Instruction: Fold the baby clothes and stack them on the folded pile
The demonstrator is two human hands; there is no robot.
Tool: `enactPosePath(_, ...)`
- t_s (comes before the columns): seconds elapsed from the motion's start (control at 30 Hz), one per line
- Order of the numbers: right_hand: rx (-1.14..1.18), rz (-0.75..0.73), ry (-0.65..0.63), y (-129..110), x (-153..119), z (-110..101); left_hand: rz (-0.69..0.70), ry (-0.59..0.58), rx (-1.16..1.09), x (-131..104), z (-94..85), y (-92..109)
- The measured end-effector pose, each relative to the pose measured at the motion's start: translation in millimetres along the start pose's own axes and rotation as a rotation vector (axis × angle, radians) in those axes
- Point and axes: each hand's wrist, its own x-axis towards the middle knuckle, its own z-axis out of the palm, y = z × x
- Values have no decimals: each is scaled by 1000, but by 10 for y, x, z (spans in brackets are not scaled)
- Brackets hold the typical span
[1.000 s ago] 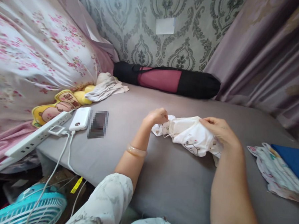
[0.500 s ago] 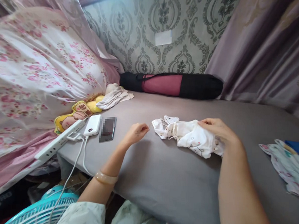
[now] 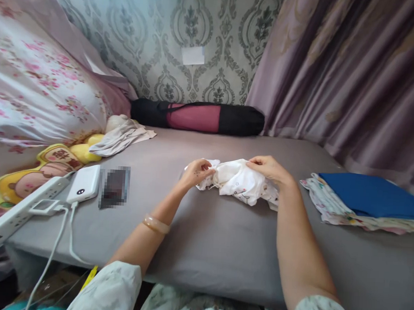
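A crumpled white baby garment [image 3: 242,182] with small printed figures and thin ties lies on the grey bed sheet in front of me. My right hand [image 3: 270,170] pinches its upper right edge between thumb and fingers. At the bunched left end, my left hand [image 3: 198,173] has its fingers closed on the cloth beside the ties; the fingertips are partly hidden. A pale bangle [image 3: 156,224] circles my left wrist.
Right of the garment is a stack of folded clothes with a blue cloth [image 3: 367,196] on top. To the left are a phone [image 3: 114,187], a white power bank [image 3: 84,184] with cables and a power strip [image 3: 19,217]. A black-and-red long bag [image 3: 195,117] lies by the wall.
My left hand has moved right, from beside the garment onto its left end. My right hand still holds the garment. The view has turned right, bringing more of the folded stack into sight.
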Motion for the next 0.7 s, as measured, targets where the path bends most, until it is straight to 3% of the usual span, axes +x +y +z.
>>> enactPosePath(0.23, -57, -82, -34, -6, -174, -51, -31, -16, 6, -64, -14, -87)
enactPosePath(0.4, -69, -134, -18, -28, -293, -77, 4, 0, -44, -106, -151, -87)
enactPosePath(0.53, -28, -185, -24, -214, -403, -121, 28, 110, 0, -153, -445, 61)
enactPosePath(0.7, -21, -241, 7, -620, -574, -199, 168, 248, 65, -292, -996, 497)
